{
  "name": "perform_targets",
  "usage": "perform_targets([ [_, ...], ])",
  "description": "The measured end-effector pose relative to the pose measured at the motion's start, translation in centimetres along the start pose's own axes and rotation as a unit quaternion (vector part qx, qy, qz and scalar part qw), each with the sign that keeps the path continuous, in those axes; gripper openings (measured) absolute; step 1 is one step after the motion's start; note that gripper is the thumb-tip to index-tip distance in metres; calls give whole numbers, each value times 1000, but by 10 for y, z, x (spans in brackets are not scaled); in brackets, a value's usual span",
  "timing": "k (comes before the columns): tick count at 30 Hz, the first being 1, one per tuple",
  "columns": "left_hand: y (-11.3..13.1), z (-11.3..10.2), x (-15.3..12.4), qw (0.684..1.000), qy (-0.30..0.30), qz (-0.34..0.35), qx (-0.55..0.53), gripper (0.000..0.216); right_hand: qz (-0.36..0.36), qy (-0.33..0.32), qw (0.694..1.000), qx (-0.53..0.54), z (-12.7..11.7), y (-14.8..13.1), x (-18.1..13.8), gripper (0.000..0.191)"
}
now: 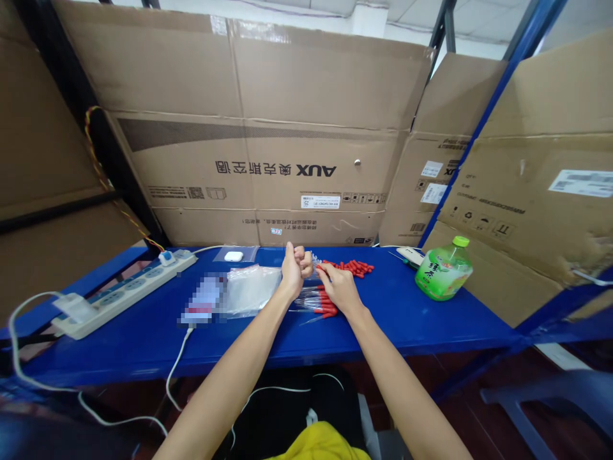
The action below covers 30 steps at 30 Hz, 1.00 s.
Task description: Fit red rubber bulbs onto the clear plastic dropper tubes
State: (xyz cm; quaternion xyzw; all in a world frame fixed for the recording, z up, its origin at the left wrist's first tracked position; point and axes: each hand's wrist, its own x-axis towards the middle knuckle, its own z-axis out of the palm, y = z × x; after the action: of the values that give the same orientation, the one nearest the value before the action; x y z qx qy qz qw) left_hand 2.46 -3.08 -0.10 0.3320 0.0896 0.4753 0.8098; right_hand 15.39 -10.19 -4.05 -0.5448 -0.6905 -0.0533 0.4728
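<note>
My left hand (295, 269) is raised above the blue table (407, 313), closed in a fist round a clear tube whose end sticks out to the right. My right hand (338, 285) is just right of it, fingers pinched at that tube's end. Under my hands lies a bundle of clear tubes with red caps (320, 304). Behind them sits a heap of loose red caps (353, 266).
Clear plastic bags (251, 289) lie left of my hands, beside a blurred flat item (204, 299). A white power strip (125, 290) lies at the left, a small white case (233, 256) at the back. A green bottle (444, 270) lies at the right. Cardboard boxes (268, 160) wall the back.
</note>
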Motion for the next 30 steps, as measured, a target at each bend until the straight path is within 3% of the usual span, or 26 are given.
perform_targets([
  [6,5,-8,2,997,-22,-53,-50,44,-7,21,1000,15,2,0,2,28],
  [10,8,-14,4,992,10,-82,-99,37,-7,33,999,18,2,-2,4,25],
  [14,12,-16,3,990,-1,-75,-123,39,20,30,996,83,-2,-3,6,22],
  [23,14,-13,1,992,-22,-38,-114,37,130,22,935,328,1,-3,7,25],
  [30,14,-8,-1,991,-16,-62,-115,36,142,30,929,341,2,-2,5,27],
])
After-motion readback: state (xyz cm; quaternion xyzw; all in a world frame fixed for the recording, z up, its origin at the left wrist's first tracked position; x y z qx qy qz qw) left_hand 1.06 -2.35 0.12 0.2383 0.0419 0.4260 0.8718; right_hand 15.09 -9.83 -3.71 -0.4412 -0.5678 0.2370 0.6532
